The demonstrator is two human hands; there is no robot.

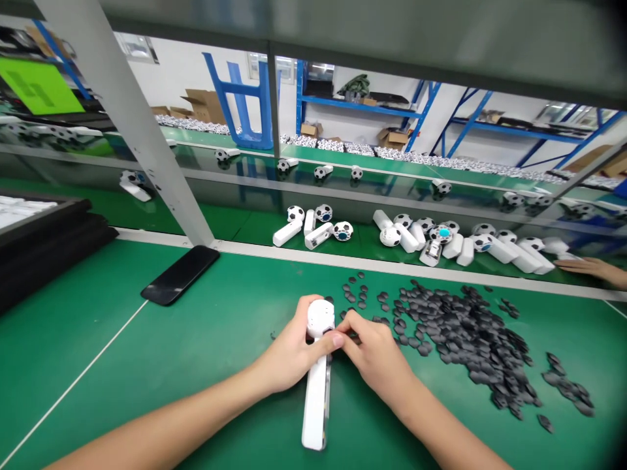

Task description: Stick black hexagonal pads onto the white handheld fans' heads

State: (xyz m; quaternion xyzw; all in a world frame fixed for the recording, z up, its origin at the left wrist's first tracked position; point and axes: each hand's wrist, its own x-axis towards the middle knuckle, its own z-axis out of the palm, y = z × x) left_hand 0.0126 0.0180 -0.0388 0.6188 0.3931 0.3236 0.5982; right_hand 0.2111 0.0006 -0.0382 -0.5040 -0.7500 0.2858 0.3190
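While the left hand (292,347) grips a smooth white device (315,405) — round head (320,314), long boxy handle — over the green tabletop (210,333), the right hand (378,352) presses its fingertips together at the head, anything between them hidden. Matte black pieces (455,333) heap at right; green surface runs left to a flat, rounded slab (181,274). Beyond a pale rail (343,262), soccer-patterned devices (496,248) cluster.

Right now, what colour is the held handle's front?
The handle is white in front, clearest in the head view.

Bare hands (289,352), slim fingers (356,321); bare forearms (196,414), tapering toward narrow wrists (262,380).
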